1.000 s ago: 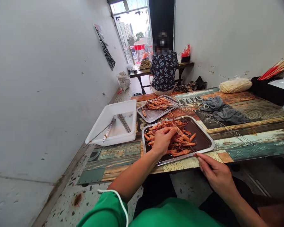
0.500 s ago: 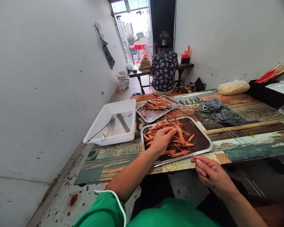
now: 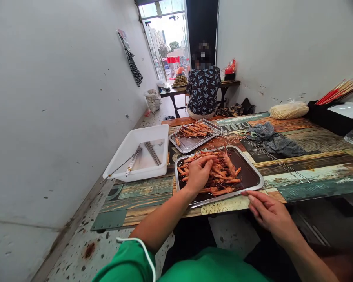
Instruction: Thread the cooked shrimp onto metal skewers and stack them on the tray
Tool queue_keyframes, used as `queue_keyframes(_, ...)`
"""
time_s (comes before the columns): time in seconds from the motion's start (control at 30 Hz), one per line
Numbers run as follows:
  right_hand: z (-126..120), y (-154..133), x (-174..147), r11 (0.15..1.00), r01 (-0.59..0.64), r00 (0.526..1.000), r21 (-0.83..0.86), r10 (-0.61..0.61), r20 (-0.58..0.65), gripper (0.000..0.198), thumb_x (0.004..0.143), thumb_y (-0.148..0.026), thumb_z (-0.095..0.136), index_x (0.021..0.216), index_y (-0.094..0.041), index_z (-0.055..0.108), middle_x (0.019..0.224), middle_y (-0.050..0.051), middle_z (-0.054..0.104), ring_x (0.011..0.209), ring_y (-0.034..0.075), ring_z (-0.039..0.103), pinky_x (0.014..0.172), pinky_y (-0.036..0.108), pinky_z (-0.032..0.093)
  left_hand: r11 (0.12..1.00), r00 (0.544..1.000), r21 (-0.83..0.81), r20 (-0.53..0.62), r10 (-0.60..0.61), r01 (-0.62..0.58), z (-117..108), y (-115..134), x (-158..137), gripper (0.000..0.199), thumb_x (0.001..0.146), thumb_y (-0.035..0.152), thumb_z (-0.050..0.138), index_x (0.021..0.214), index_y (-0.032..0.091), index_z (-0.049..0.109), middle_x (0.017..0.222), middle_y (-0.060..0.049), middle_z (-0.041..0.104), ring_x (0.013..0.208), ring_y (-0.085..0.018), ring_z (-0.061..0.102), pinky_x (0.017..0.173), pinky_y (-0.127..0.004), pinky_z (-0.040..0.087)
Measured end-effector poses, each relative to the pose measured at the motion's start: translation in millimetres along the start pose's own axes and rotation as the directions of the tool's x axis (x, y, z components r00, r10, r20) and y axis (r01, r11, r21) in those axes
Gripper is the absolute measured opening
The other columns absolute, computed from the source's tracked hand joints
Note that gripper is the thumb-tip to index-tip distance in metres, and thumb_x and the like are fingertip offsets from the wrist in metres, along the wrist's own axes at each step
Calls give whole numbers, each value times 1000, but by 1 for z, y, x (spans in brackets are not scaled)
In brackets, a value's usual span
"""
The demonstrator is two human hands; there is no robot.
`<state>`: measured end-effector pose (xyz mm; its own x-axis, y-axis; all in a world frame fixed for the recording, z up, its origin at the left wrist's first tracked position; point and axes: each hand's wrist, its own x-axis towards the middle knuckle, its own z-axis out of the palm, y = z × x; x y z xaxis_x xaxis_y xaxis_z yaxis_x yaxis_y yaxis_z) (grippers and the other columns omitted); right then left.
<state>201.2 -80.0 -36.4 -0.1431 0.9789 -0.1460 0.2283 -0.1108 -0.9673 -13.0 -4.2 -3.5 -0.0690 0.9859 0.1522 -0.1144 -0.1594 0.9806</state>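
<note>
My right hand point(image 3: 267, 209), at the near right corner of a metal tray point(image 3: 254, 172), pinches a thin metal skewer point(image 3: 243, 188). On its far end a reddish-brown piece of meat point(image 3: 229, 163) leans upright over the tray. My left hand point(image 3: 199, 174) hovers over the pile, its fingers stretched forward and apart from the skewered piece; nothing shows in them. Beneath it lie many similar long pieces of meat point(image 3: 223, 181) in dark liquid. Part of the pile is hidden by my left hand.
Behind stands a second tray point(image 3: 188, 147) with skewered meat. A white bin point(image 3: 125, 147) at left holds metal skewers point(image 3: 153, 152). Loose skewers point(image 3: 291, 170) and a grey cloth point(image 3: 282, 144) lie at right, near a black box point(image 3: 326, 117). A person point(image 3: 204, 92) sits farther off.
My left hand has let go of the meat and drawn slightly left. My right hand has moved a little right and up, and the skewered piece has shifted right with it.
</note>
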Motion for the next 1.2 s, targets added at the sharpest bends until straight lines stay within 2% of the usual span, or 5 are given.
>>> queue_keyframes(0.17,-42,6,25,419,134,931,-898,-364,-31,38,89,-23,39,119,-16,59,85,9,69,74,19,63,61,27,44,876,949,392,-29,315,-279,-4,2,-2,24,82,22,52,98,22,69,96,-5,70,94,-19,62,90,-34,43)
queue_keyframes(0.3,-60,-4,49,40,136,959,-990,-255,122,42,83,-9,41,120,-16,59,77,9,68,64,21,64,46,27,35,752,902,537,36,431,-381,-3,2,-3,26,81,18,52,100,23,68,102,-6,69,99,-20,61,94,-37,42)
queue_keyframes(0.57,-56,-20,60,-4,246,954,-969,-175,243,38,81,-5,37,108,-10,63,70,11,66,56,20,61,44,28,30,511,846,713,221,486,-480,-4,-5,-4,29,82,13,48,104,22,65,118,-8,62,113,-21,54,101,-43,38)
queue_keyframes(0.97,-75,-22,54,307,133,978,-942,-196,74,39,91,-26,35,113,-16,66,61,1,70,49,13,61,49,22,43,490,837,725,221,500,-484,-4,-5,-5,28,81,14,49,103,20,65,122,-10,58,116,-23,52,102,-43,38)
queue_keyframes(1.2,-63,-21,51,164,143,985,-976,-122,124,42,84,-10,41,119,-15,61,80,11,73,70,21,67,55,26,42,461,824,732,241,513,-501,-5,-7,-6,26,82,13,49,103,19,64,122,-10,58,116,-23,51,101,-44,39)
